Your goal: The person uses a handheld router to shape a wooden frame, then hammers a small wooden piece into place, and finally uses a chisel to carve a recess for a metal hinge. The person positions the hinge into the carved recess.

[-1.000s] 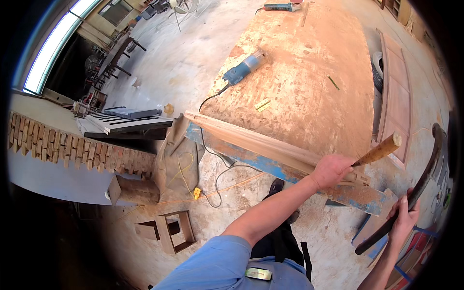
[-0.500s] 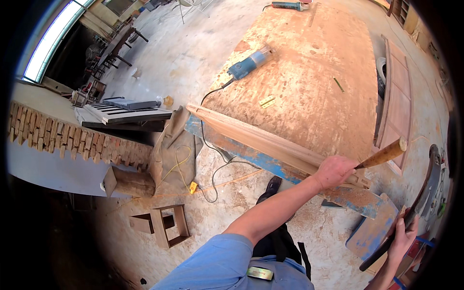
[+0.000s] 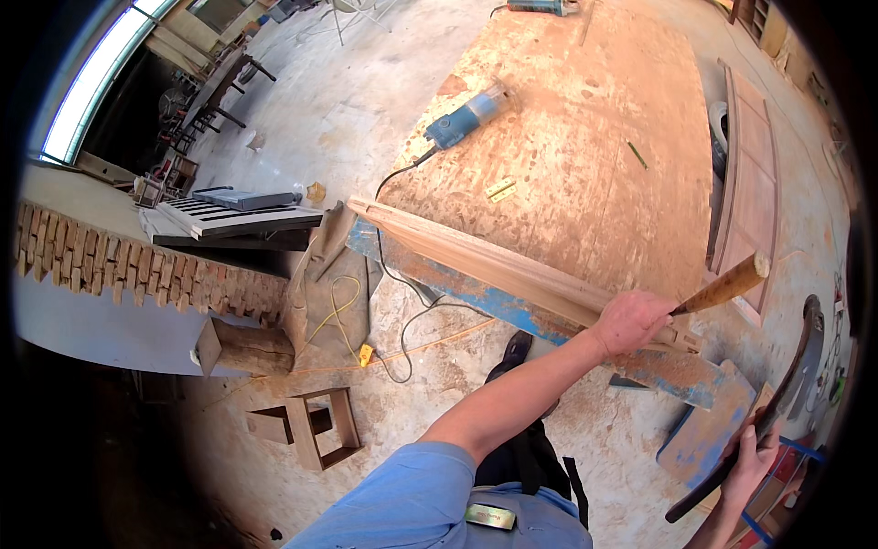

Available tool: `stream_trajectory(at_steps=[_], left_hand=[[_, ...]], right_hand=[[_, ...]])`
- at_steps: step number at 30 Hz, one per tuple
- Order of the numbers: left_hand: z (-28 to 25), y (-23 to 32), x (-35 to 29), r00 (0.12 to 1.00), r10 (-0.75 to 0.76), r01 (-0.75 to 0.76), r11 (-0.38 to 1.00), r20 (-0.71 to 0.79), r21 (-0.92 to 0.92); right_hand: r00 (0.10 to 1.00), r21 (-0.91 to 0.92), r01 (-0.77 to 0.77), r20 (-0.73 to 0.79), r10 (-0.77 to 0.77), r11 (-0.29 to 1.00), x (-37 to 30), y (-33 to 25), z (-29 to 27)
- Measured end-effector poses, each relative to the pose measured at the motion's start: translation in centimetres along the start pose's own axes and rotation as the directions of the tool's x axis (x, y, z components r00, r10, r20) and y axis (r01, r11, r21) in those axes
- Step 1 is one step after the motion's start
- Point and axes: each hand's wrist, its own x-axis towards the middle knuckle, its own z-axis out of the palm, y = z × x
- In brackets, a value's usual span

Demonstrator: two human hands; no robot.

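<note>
Timber, in a long moulded rail, lies aslant along the near edge of the counter: pale pinkish brown, grooved down its length, with a notched end close to the person's left hand. A scuffed, blue-painted board runs just below it. From where I stand, the wooden-handled tool at that end shows a tapering yellow-brown grip with a blunt, pale butt, leaning up to the right; its lower end is hidden.

Down on the floor to the left sits an open wooden box frame, the floor showing through its larger opening. At the lower right, a blue-edged holder shows red patches, too blurred to tell what it holds.

That left hand is closed round the lower part of the wooden grip. The right hand, well apart from the rail, has its fingers wrapped about a long, dark, curved tool slanting from upper right to lower left.

Farther up the counter lie a blue angle grinder with its black cord, a yellow hinge-like plate and a green pencil. A panelled wooden door stands beyond the right side.
</note>
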Motion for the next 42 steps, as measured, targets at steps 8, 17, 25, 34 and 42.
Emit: stream_trajectory(at_steps=[8, 17, 25, 34, 42], left_hand=[[0.3, 0.1, 0.0, 1.0, -0.016, 0.016, 0.999, 0.002, -0.036], [-0.4, 0.1, -0.3, 1.0, -0.017, 0.015, 0.999, -0.026, -0.045], [0.1, 0.1, 0.1, 0.998, -0.061, 0.06, 0.998, 0.028, 0.018], [0.2, -0.5, 0.0, 0.977, -0.212, 0.214, 0.973, 0.031, -0.083], [-0.5, 0.5, 0.0, 0.956, -0.286, 0.293, 0.943, 0.063, -0.158]], right_hand=[[0.998, 0.014, -0.052, -0.02, 0.052, 0.999, -1.8, 2.0, 0.0], [0.991, 0.074, -0.133, -0.021, 0.134, 0.988, -3.7, 3.7, 0.5], [0.954, 0.114, -0.278, -0.078, 0.288, 0.954, -5.1, 2.5, 1.3], [0.921, 0.119, -0.379, -0.051, 0.387, 0.918, -6.0, 2.3, 1.3], [0.913, 0.165, -0.387, -0.073, 0.402, 0.907, -7.1, 3.2, 1.2]])
